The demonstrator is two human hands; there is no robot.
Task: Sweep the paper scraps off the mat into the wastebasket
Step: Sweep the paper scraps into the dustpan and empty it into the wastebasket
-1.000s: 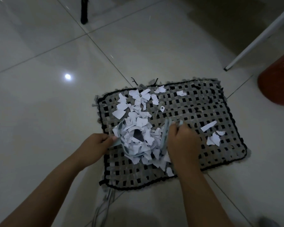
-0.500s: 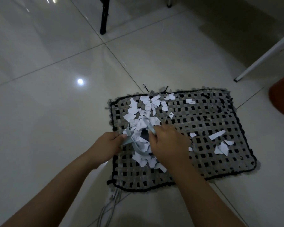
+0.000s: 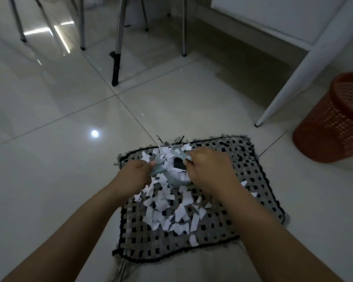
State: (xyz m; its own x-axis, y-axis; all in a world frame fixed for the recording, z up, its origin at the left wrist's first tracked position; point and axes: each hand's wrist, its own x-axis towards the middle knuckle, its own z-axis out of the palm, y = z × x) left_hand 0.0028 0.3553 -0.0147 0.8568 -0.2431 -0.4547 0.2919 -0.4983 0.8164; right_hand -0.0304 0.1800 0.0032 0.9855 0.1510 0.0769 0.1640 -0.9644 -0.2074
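A pale grey strip [image 3: 167,176], curved into a scoop and loaded with paper scraps [image 3: 167,208], is gripped at its ends by the left hand [image 3: 136,176] and right hand [image 3: 208,169] above the mat's [image 3: 259,180] far left corner. Most scraps are left along the mat's near middle. Scraps could be spilled onto the floor [image 3: 59,159] if the flimsy strip sags before the wastebasket [image 3: 334,123], well apart at right, is reached.

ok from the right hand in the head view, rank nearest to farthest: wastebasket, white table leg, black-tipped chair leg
From the right hand:
1. white table leg, ahead and right
2. wastebasket, far right; close to the table leg's foot, roughly tied
3. black-tipped chair leg, far ahead left
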